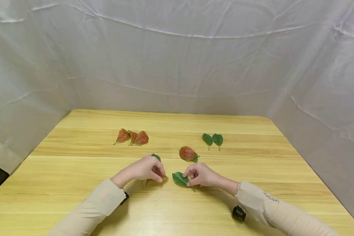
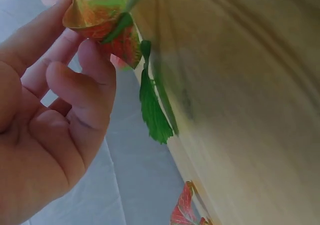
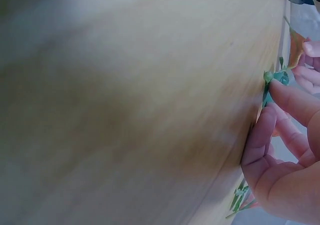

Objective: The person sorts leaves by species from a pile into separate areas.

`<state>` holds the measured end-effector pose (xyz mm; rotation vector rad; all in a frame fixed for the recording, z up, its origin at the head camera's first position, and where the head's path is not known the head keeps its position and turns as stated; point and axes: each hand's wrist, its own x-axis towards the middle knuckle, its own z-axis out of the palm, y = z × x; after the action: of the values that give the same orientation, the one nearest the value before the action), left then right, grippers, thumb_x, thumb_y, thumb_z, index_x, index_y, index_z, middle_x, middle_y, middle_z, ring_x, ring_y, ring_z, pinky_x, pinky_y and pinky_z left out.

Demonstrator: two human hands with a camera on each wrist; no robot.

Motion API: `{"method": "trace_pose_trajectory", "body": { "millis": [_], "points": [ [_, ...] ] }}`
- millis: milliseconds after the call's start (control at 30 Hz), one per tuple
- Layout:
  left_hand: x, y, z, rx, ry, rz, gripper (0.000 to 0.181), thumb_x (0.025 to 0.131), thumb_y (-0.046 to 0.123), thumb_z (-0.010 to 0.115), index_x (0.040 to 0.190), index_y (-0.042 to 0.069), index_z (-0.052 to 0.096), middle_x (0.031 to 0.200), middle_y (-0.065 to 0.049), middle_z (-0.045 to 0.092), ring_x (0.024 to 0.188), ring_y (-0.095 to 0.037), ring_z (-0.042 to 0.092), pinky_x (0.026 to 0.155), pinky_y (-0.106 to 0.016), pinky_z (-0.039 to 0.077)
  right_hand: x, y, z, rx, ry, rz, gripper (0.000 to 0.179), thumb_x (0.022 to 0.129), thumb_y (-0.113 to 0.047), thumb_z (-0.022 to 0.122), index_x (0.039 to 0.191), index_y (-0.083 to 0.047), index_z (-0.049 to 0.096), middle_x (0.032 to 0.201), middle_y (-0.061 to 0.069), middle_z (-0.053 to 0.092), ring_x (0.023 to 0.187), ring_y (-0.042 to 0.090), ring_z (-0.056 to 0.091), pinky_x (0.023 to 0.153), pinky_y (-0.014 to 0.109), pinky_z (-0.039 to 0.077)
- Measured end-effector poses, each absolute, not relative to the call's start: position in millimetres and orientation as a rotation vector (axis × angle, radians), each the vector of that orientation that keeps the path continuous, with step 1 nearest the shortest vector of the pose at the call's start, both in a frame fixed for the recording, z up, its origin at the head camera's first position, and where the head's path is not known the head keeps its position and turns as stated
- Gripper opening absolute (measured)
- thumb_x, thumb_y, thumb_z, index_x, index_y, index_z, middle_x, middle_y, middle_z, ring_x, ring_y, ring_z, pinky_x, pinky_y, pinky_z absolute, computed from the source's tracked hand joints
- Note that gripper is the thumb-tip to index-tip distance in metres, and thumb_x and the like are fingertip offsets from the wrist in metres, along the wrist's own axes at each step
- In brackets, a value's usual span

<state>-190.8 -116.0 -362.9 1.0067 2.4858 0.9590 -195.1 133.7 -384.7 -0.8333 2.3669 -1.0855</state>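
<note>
My left hand (image 1: 145, 168) pinches a red leaf (image 2: 100, 22) between thumb and fingers, a little above the table. In the head view that leaf is mostly behind the fingers. Just beyond this hand a green leaf (image 1: 156, 157) with a toothed edge lies on the wood, partly covered by the hand. My right hand (image 1: 205, 175) pinches another toothed green leaf (image 1: 180, 179) near its stem end. Past the right hand lies a rounded red leaf (image 1: 187, 153), overlapping a green leaf (image 1: 195, 160) of which only a small part shows.
Several red leaves (image 1: 141, 138) lie overlapping toward the back left of the wooden table (image 1: 85, 144). Two green leaves (image 1: 217, 139) lie side by side at the back right, stems toward me. Grey cloth (image 1: 177, 65) hangs behind the table and along both sides.
</note>
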Motion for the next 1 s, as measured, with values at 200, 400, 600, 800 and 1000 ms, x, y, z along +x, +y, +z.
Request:
{"method": "trace_pose_trajectory", "body": {
  "millis": [200, 400, 600, 800, 1000],
  "points": [
    [-188.2, -114.9, -364.6, 0.916, 2.451, 0.995, 0.011, 0.071, -0.002, 0.071, 0.082, 0.000, 0.070, 0.075, -0.003, 0.063, 0.055, -0.010, 0.055, 0.050, -0.024, 0.048, -194.4, 133.5, -384.1, -0.829, 2.363, -1.090, 0.017, 0.072, 0.002, 0.070, 0.089, 0.001, 0.065, 0.062, -0.002, 0.047, 0.043, 0.005, 0.037, 0.038, 0.017, 0.035],
    [-186.6, -113.5, -363.7, 0.851, 2.427, 1.000, 0.014, 0.069, -0.008, 0.070, 0.082, -0.002, 0.069, 0.074, -0.004, 0.062, 0.050, -0.012, 0.054, 0.047, -0.025, 0.048, -194.4, 133.6, -384.0, -0.826, 2.363, -1.085, 0.017, 0.072, 0.002, 0.070, 0.089, 0.001, 0.065, 0.062, -0.002, 0.047, 0.043, 0.006, 0.037, 0.038, 0.017, 0.035],
    [-188.9, -116.6, -364.7, 0.879, 2.389, 0.975, 0.021, 0.067, -0.015, 0.068, 0.085, -0.004, 0.069, 0.077, -0.005, 0.063, 0.055, -0.009, 0.056, 0.050, -0.021, 0.048, -195.0, 133.6, -384.7, -0.825, 2.368, -1.078, 0.017, 0.072, 0.002, 0.070, 0.089, 0.000, 0.065, 0.063, -0.002, 0.048, 0.043, 0.006, 0.038, 0.038, 0.017, 0.035],
    [-188.9, -119.0, -364.4, 0.913, 2.358, 0.971, 0.028, 0.065, -0.021, 0.062, 0.088, -0.007, 0.068, 0.080, -0.008, 0.064, 0.060, -0.011, 0.058, 0.053, -0.020, 0.048, -195.0, 133.3, -383.4, -0.831, 2.362, -1.076, 0.017, 0.073, 0.002, 0.070, 0.088, 0.000, 0.065, 0.063, -0.002, 0.048, 0.043, 0.006, 0.038, 0.038, 0.017, 0.036],
    [-186.7, -118.7, -360.8, 0.903, 2.365, 0.937, 0.027, 0.066, -0.019, 0.064, 0.090, -0.007, 0.067, 0.084, -0.008, 0.063, 0.065, -0.012, 0.059, 0.057, -0.020, 0.048, -196.4, 133.0, -379.0, -0.829, 2.331, -1.062, 0.016, 0.073, 0.003, 0.068, 0.088, 0.002, 0.064, 0.060, -0.002, 0.052, 0.044, 0.007, 0.043, 0.039, 0.020, 0.041]
  ]
}}
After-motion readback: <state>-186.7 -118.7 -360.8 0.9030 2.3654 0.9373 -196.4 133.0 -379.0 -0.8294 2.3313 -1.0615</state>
